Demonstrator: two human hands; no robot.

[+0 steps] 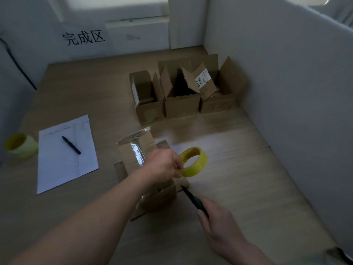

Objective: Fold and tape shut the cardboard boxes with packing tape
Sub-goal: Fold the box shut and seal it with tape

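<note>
Cardboard dominated the middle of the wooden surface (238, 169): a small box (133, 159) lay near the person, its raised flap carrying a shiny strip of clear tape (138, 150) that ran down toward the left hand. The left hand (164, 165) reached across the box, its grip pinching a yellow roll of packing tape (194, 162) at the roll's near edge, with the roll held just past the right side of the box and above the surface. The right hand (219, 228) sat nearer the camera, its grip closed around a dark cutting tool (193, 197) with a green band on the handle; the tool's tip pointed toward the box's right corner, and whether it touched the cardboard could not be told.

Farther back, against the white partition wall (277, 83), stood 3 open boxes (181, 100) side by side, flaps up, one flap bearing a white label. To the left lay a sheet of paper (65, 165) with a black pen (71, 144) resting on it. At the far left edge stood a second roll of yellow tape (21, 146), well apart from the hands. A sign with black characters (84, 37) was fixed to the back wall.
</note>
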